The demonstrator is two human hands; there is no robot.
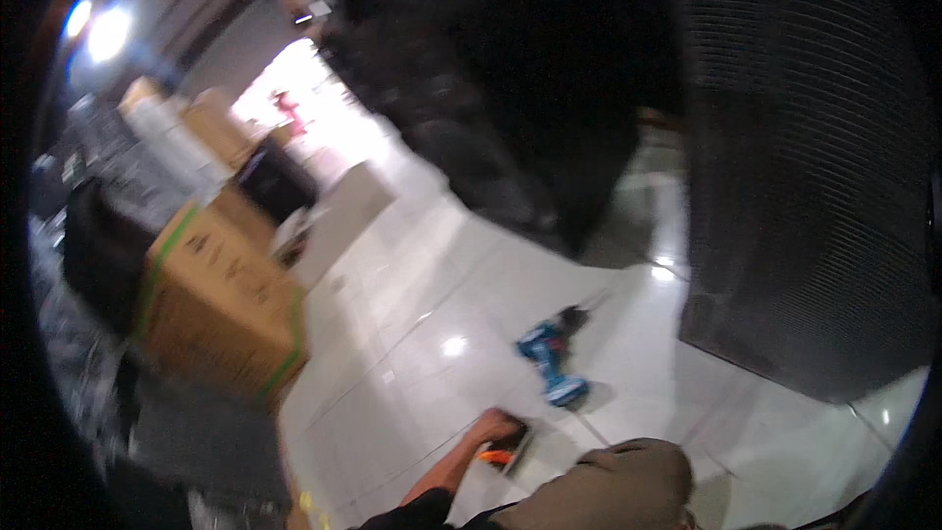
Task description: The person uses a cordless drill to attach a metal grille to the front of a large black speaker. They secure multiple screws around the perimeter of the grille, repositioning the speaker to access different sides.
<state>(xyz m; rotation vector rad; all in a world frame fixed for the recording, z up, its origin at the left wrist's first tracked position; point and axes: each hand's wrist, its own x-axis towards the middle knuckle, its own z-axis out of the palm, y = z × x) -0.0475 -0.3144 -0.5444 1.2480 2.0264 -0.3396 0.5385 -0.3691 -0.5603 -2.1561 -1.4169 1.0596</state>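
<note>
My left hand (498, 424) reaches down to the floor from a black sleeve, left of my knee in brown trousers (628, 486). It is at a small dark-and-pale object (517, 444), perhaps a box or tray, with something bright orange (497, 456) just under the wrist. The fingers are blurred and partly hidden, so their grip does not show. Just ahead on the floor lies a teal and black cordless drill (551, 363), its dark chuck and long thin bit pointing away to the right. My right hand is out of sight.
A large black panel with fine ridges (810, 167) rises at the right. Another big dark object (510, 79) looms ahead. On the left stand a brown carton with green edging (221, 299) and plastic-wrapped goods (74, 334). Glossy white tiles (432, 334) cover the floor.
</note>
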